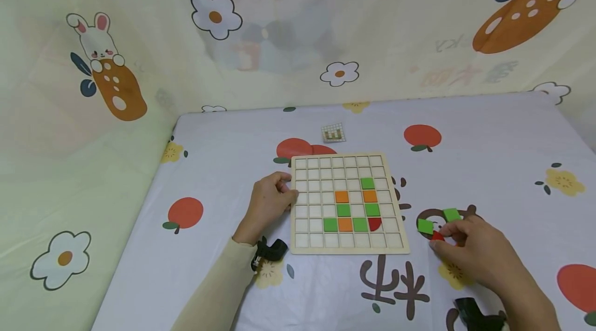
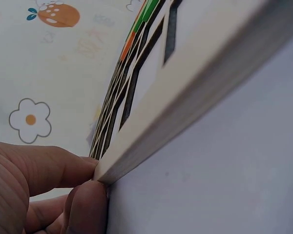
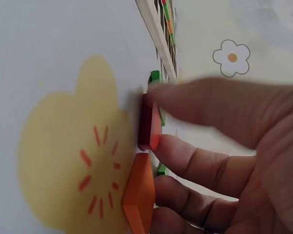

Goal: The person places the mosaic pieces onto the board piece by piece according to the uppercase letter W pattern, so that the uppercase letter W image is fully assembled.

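A wooden grid board [image 1: 350, 250] lies on the table, with green and orange squares and one dark red rounded piece in its cells. My left hand [image 1: 272, 199] pinches the board's left edge; its thumb and fingertips meet the rim in the left wrist view. To the right of the board, my right hand [image 1: 481, 248] holds a red block [image 3: 149, 122] between thumb and finger. An orange block [image 3: 139, 195] lies close under its fingers, hidden in the head view. Two green blocks, one at the left [image 1: 425, 226] and one behind [image 1: 451, 214], lie beside this hand.
A small card [image 1: 333, 133] with a grid pattern lies behind the board. The tablecloth [image 1: 223, 165] is printed with fruit and flowers. A patterned curtain [image 1: 279, 51] hangs behind the table. Black wrist devices, left [image 1: 270, 251] and right [image 1: 475, 315], sit near both wrists.
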`<state>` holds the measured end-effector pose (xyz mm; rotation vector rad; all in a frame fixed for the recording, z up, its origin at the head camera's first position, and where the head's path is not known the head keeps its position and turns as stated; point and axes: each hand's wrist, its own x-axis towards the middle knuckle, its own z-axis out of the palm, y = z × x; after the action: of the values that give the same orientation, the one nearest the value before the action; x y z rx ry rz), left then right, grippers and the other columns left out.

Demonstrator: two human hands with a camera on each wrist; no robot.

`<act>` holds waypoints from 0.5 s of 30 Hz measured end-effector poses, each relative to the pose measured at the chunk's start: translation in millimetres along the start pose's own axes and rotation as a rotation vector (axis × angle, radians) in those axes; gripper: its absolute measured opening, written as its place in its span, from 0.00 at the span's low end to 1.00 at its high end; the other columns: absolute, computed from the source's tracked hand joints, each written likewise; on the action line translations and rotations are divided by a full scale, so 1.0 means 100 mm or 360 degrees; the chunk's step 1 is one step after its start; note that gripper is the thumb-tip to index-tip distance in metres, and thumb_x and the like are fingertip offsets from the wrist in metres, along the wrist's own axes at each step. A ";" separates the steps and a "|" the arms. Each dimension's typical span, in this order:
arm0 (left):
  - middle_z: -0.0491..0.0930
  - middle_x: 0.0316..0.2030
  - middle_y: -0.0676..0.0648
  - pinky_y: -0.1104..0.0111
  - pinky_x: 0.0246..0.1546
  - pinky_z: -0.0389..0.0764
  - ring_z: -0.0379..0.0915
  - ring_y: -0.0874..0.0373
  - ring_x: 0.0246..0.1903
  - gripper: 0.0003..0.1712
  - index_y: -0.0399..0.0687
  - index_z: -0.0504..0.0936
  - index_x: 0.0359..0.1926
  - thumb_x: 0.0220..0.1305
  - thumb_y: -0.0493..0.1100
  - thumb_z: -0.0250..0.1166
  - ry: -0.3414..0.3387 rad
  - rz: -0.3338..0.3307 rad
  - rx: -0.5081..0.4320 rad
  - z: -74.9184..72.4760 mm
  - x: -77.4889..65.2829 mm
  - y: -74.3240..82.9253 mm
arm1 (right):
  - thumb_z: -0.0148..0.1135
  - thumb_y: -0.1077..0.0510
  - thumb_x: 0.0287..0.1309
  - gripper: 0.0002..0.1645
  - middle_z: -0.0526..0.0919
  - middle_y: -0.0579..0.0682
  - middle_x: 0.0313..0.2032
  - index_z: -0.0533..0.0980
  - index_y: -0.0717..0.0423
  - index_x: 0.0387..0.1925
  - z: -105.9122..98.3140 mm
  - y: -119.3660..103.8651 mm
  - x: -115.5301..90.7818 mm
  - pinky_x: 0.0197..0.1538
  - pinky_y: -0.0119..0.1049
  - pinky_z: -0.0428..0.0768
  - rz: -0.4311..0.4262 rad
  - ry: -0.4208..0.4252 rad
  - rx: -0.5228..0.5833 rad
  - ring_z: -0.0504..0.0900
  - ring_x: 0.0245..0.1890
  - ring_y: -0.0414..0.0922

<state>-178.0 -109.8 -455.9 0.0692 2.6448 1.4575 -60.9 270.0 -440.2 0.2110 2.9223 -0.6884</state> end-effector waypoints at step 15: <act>0.80 0.26 0.48 0.69 0.23 0.75 0.75 0.60 0.19 0.21 0.37 0.83 0.56 0.61 0.36 0.68 0.0004 -0.0003 -0.0015 0.01 0.00 -0.02 | 0.80 0.55 0.50 0.14 0.78 0.48 0.27 0.81 0.54 0.31 0.02 -0.04 -0.04 0.30 0.37 0.71 -0.0002 -0.0050 0.0145 0.73 0.31 0.48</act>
<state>-177.5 -110.4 -457.7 0.0642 2.6393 1.4701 -58.0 265.4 -439.3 0.2059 2.8645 -0.8181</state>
